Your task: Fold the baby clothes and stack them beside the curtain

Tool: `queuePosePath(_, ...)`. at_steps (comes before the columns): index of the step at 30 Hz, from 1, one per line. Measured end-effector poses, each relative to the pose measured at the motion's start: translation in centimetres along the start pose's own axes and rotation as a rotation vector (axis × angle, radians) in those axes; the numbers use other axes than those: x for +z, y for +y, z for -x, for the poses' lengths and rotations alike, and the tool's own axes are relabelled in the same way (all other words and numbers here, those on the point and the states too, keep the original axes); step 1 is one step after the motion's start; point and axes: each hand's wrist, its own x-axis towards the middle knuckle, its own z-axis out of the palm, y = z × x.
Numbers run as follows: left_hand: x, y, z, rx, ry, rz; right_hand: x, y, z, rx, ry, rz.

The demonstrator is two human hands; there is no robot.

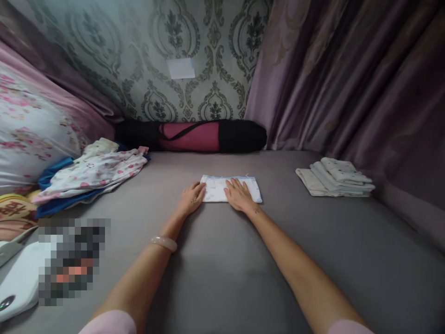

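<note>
A folded white cloth (216,191) with a blue edge and faint blue print lies flat on the grey bed sheet. My right hand (239,194) rests palm down on its middle, fingers spread. At the cloth's left edge is my left hand (192,197), fingers stretched out and touching the edge, holding nothing that I can see. A pale bangle (164,242) circles my left forearm.
To the right is a stack of folded cloths (335,178). A heap of loose clothes (100,169) lies at left, with a white device (26,273) nearer me. Along the wall lies a long black and red bag (194,136). Curtains (333,83) hang at right.
</note>
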Motion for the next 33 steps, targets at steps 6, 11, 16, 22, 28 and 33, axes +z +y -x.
queuePosePath(6, 0.2, -0.2, 0.0, 0.014, 0.009, -0.003, -1.5, 4.9, 1.5, 0.198, 0.057, 0.054)
queuePosePath(11, 0.4, -0.3, -0.1, 0.018, 0.02, -0.003, -2.6, 6.3, 2.5, 0.493, 0.183, 0.039)
queuePosePath(16, -0.3, 0.2, -0.9, -0.031, -0.068, -0.013, -2.8, 6.3, 2.7, 0.566, 0.193, -0.025)
queuePosePath(22, -1.2, 4.3, -2.2, 0.001, 0.042, -0.135, -2.7, 6.5, 2.1, 0.481, 0.109, -0.091)
queuePosePath(28, 0.8, 8.5, -4.2, 0.19, -0.004, 0.006, -2.5, 7.3, 1.1, 0.498, 0.12, -0.238)
queuePosePath(33, 2.4, 9.4, -4.6, 0.14, -0.044, 0.029, -2.5, 8.2, 0.5, 0.611, 0.19, -0.752)
